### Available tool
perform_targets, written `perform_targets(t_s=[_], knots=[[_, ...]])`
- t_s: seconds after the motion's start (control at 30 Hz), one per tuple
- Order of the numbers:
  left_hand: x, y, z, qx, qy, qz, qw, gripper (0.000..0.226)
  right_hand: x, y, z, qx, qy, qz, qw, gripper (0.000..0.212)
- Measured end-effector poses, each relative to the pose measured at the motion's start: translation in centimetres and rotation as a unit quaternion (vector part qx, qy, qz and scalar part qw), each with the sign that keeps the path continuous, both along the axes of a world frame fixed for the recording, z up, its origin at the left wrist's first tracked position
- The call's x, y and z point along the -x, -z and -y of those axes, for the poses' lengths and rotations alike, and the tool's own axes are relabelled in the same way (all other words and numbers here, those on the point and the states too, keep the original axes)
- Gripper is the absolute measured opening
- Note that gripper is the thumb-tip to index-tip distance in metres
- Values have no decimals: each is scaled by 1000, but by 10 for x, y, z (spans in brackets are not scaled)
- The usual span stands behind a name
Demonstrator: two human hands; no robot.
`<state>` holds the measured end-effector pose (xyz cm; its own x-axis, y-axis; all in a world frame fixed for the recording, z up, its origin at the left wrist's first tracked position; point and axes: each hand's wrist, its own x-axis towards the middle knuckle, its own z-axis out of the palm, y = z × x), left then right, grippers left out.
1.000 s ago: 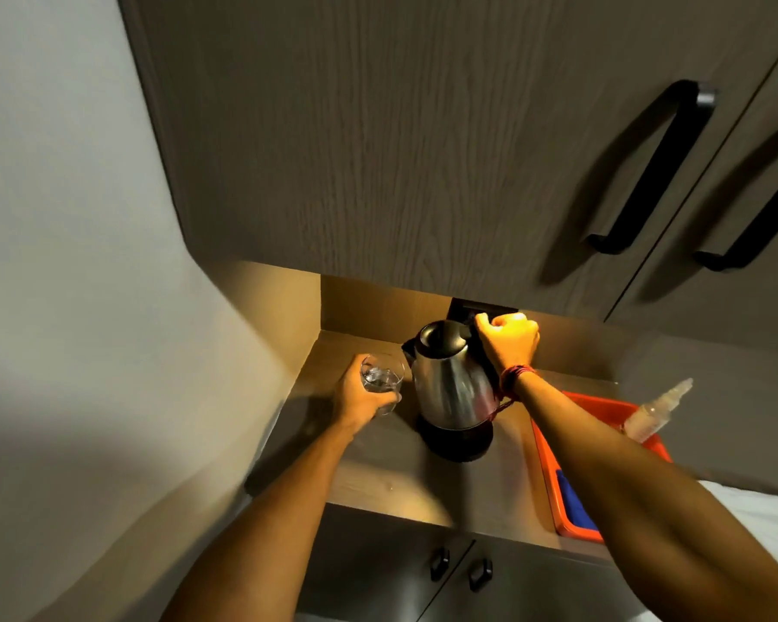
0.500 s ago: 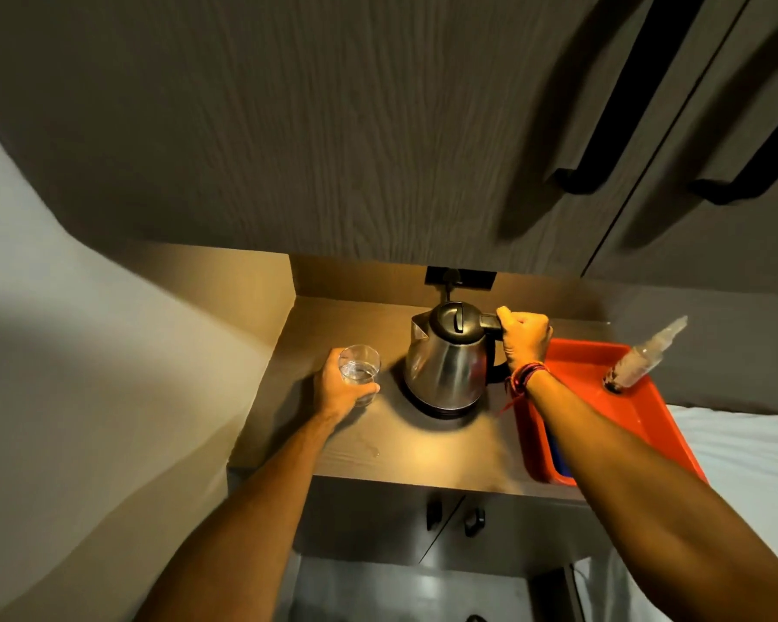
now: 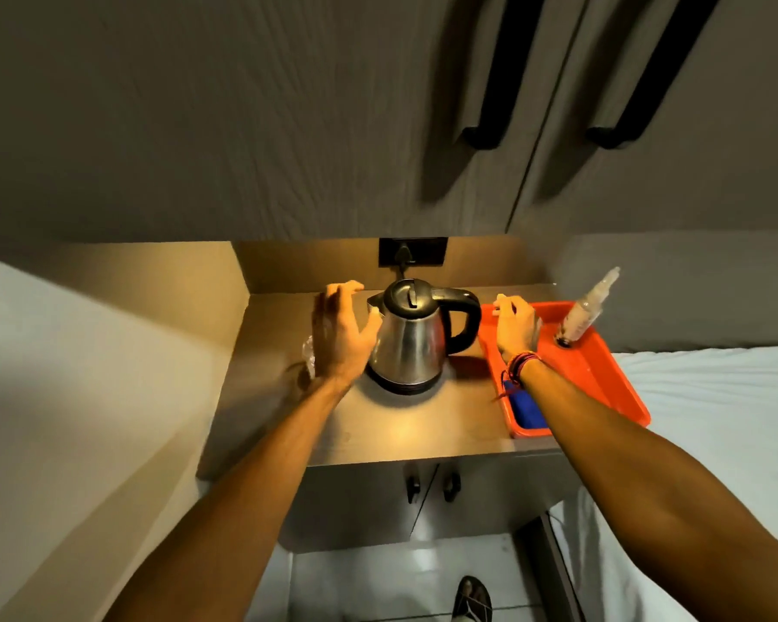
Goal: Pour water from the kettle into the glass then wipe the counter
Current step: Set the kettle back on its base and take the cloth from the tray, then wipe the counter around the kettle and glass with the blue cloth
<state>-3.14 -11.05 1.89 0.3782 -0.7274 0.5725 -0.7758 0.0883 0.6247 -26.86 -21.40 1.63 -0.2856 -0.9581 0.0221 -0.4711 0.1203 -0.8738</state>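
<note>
A person stands at a small wooden counter (image 3: 423, 424) under dark cupboards, seen from above. One steel kettle (image 3: 412, 341) sits upright on its black base at the middle of the counter, lid closed, handle pointing right. The left hand (image 3: 340, 334) hovers with fingers spread, its grip released, just left of the kettle. Behind that hand, one clear glass (image 3: 308, 352) stands on the counter, mostly hidden; whether it holds water cannot be told. The right hand (image 3: 515, 325) is over the near-left corner of one orange tray (image 3: 620, 388), fingers loosely curled and holding nothing, just right of the kettle handle.

Judging by this layout, pouring looks finished and wiping comes next. To do it well, the right hand should take the one blue cloth (image 3: 528, 408) lying in the tray's near corner, then wipe around the kettle base and glass without knocking either. One spray bottle (image 3: 587, 314) leans in the tray's far end.
</note>
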Motion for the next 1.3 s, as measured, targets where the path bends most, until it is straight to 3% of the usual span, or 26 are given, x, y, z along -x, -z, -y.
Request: perform_targets(t_s=[0.1, 0.23, 0.33, 0.4, 0.47, 0.6, 0.7, 0.83, 0.93, 1.0, 1.1, 1.17, 1.3], knots=[[58, -3, 9, 13, 150, 54, 987, 11, 46, 8, -7, -57, 46, -63, 995, 29], [144, 17, 18, -181, 328, -10, 927, 22, 101, 16, -20, -177, 48, -139, 973, 33], [189, 34, 25, -343, 345, -23, 874, 32, 124, 30, -33, -263, 12, -98, 960, 29], [210, 45, 30, -408, 326, 33, 852, 36, 131, 34, -37, -298, -16, -56, 953, 20], [215, 48, 35, -433, 299, 108, 843, 34, 126, 33, -35, -306, -48, -31, 950, 33], [227, 50, 42, -451, 273, 161, 834, 34, 124, 32, -29, -312, -91, -27, 945, 42], [229, 52, 41, -462, 274, 131, 834, 35, 126, 39, -30, -321, -78, -5, 944, 38], [223, 56, 37, -382, 267, -31, 884, 37, 126, 31, -28, -260, -61, -6, 964, 14], [209, 57, 27, -290, 234, -140, 917, 33, 117, 19, -26, -183, -88, 82, 976, 15], [200, 51, 20, -267, 225, -276, 895, 36, 108, 8, -30, -137, -105, 159, 972, 19], [173, 47, 4, -259, 195, -433, 841, 41, 79, 1, -44, -115, -178, 194, 958, 15], [147, 53, -8, -237, 148, -449, 849, 37, 52, 4, -55, -132, -230, 168, 949, 18], [88, 71, -41, -248, 34, -337, 908, 31, -10, 28, -79, -156, -293, 13, 943, 12]])
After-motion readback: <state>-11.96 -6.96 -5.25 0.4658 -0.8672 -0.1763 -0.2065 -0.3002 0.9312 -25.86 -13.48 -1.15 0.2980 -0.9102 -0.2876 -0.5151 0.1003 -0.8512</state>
